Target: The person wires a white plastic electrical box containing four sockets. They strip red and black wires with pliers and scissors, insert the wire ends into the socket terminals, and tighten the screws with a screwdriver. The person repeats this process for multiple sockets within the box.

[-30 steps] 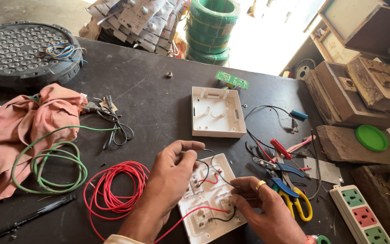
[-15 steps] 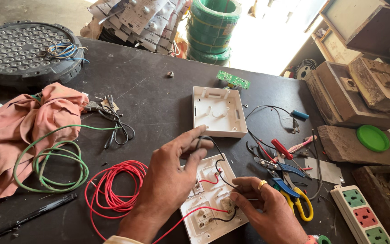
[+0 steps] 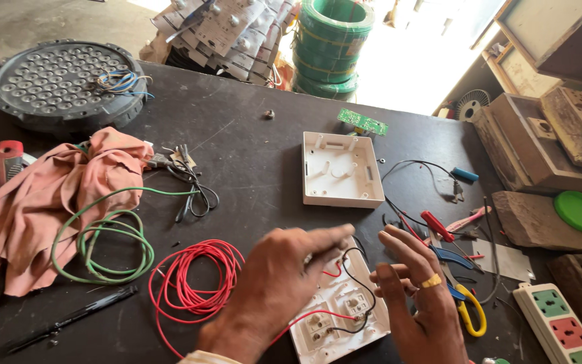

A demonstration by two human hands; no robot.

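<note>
White switch plate (image 3: 341,307), red wire (image 3: 193,280), black wire (image 3: 365,286)

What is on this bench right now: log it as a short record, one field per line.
Surface: dark workbench
Left hand: over the white switch plate, fingers on its wiring
Right hand: open beside the plate, ring on one finger
Wires: red coil, green coil
Tools: pliers with yellow and blue handles
Other: empty white box, pink cloth, round black lamp
</note>
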